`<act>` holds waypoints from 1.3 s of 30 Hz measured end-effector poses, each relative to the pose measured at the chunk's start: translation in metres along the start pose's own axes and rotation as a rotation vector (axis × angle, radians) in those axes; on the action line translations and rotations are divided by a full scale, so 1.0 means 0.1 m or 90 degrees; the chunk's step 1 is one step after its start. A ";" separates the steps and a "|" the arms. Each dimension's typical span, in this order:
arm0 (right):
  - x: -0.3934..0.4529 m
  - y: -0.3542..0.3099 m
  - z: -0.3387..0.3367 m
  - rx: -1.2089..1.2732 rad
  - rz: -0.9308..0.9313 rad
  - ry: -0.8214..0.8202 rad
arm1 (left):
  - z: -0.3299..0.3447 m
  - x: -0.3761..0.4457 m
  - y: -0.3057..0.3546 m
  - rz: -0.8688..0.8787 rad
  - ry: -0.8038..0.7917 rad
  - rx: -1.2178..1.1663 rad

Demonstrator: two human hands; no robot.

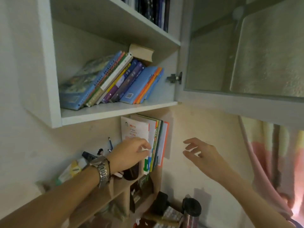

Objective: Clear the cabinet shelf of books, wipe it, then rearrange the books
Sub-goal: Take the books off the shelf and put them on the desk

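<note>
Leaning books [113, 79] sit on the cabinet shelf [115, 112], centre-left of frame, spines slanting up-right. Both hands are below them: left hand [130, 153] fingertips on the lower upright book stack [153, 142], closer; right hand [199, 152] spread, empty.

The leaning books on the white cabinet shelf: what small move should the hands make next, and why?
Probably raise the empty right hand to the light blue book at the row's right end. The white cabinet shelf is still full, the frosted glass door stands open, and both hands are below it, the left hand at the lower upright books.
</note>
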State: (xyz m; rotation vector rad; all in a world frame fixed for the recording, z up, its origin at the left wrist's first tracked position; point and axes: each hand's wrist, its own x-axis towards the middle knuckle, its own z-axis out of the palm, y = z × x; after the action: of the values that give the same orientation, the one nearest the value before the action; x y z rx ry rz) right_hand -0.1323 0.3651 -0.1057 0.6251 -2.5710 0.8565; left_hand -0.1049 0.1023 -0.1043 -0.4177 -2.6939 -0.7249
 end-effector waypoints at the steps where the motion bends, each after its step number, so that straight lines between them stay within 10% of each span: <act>1: 0.07 -0.06 -0.03 0.007 -0.013 0.008 | -0.10 0.04 0.02 0.007 0.011 0.013; 22: 1.49 -1.04 -0.66 0.087 -0.196 0.168 | -1.63 0.97 0.43 0.078 0.341 0.228; 39: 2.62 -1.14 -0.67 -0.054 -0.295 0.236 | -1.30 1.70 -0.12 0.107 0.354 0.140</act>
State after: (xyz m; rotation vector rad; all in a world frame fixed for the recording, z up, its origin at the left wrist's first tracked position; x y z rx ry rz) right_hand -0.2805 0.2485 0.1188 0.8946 -2.0044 0.6297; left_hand -0.2335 0.0570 0.0612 -0.3242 -2.1530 -0.4114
